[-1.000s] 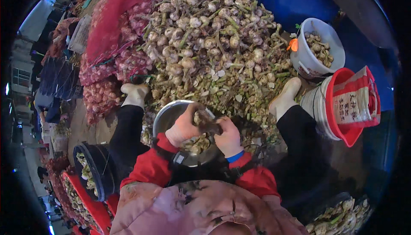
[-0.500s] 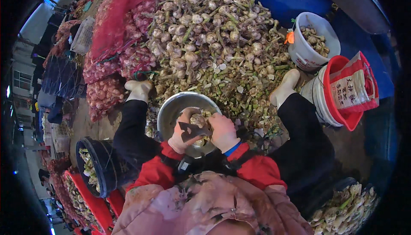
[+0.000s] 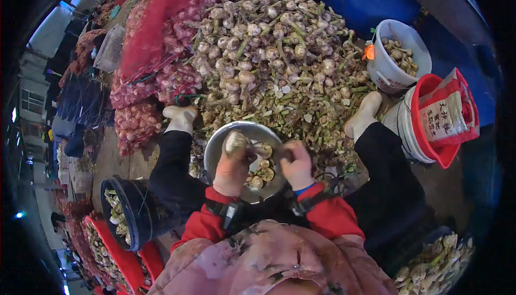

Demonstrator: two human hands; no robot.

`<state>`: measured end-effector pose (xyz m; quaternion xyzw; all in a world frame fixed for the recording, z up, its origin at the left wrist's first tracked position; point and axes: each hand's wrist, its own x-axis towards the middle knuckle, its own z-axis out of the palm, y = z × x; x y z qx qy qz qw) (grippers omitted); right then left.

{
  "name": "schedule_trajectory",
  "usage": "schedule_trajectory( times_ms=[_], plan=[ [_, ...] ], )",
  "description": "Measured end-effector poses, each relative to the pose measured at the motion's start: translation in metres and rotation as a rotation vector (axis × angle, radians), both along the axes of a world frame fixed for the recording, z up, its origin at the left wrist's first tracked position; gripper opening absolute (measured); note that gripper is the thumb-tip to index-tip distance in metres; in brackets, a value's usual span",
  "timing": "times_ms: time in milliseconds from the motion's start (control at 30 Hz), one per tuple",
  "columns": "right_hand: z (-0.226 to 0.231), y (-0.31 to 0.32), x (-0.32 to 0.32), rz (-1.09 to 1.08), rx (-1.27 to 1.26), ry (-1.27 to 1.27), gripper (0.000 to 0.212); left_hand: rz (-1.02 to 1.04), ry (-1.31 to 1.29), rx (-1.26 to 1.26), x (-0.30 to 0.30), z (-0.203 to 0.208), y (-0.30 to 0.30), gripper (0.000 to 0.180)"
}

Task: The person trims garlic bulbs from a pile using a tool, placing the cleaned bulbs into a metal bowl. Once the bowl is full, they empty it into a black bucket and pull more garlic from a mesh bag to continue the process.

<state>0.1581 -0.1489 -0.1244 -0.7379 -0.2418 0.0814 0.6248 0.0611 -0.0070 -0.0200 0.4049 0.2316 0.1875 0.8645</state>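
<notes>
My left hand (image 3: 231, 168), in a pale glove, is closed around a garlic bulb (image 3: 235, 141) over the left part of a metal bowl (image 3: 213, 143). Cut garlic bulbs (image 3: 259, 177) lie in the bowl between my hands. At the bowl's right rim, my gloved right hand (image 3: 298, 167) is curled around a dark knife (image 3: 288, 154). Its blade is blurred and partly hidden by the fingers. A large heap of garlic (image 3: 269, 48) with stalks rises beyond the bowl, with cut stalks and peelings (image 3: 301, 112) along its near side.
Red mesh sacks of garlic (image 3: 137, 123) stand at the left. On the right are a white bucket (image 3: 382, 72) holding garlic pieces and a red bucket (image 3: 443, 155) with a printed sack (image 3: 446, 113). A black tub (image 3: 141, 211) lies tilted at lower left. My feet flank the heap.
The dark blade that lay across the bulb between both hands has come away with my right hand, which moved right. My left hand has lifted the bulb slightly and turned it.
</notes>
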Motion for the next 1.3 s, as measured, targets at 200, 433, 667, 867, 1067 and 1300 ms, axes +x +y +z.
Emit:
schedule_trajectory(
  times_ms=[200,433,667,867,1067,1300],
  plan=[
    [0.028,0.009,0.005,0.197,0.082,-0.034,0.032,-0.172,0.013,0.073,0.005,0.011,-0.028,0.041],
    [-0.052,-0.006,0.031,-0.066,-0.547,0.480,0.036,-0.071,-0.035,-0.404,0.007,-0.010,-0.029,0.059],
    [-0.055,0.008,0.022,-0.075,-0.287,0.574,0.035,-0.034,0.950,0.854,0.008,-0.069,0.130,0.042],
    [-0.035,0.030,0.020,0.010,-0.465,0.471,0.039,-0.644,1.439,1.430,0.025,-0.143,0.256,0.042],
    [-0.014,0.038,0.028,-0.084,-0.489,0.463,0.029,-0.833,1.415,1.471,0.051,-0.119,0.243,0.056],
    [0.024,0.046,0.016,0.151,-0.421,0.326,0.028,-0.093,0.612,0.956,0.007,-0.032,0.176,0.065]
  ],
)
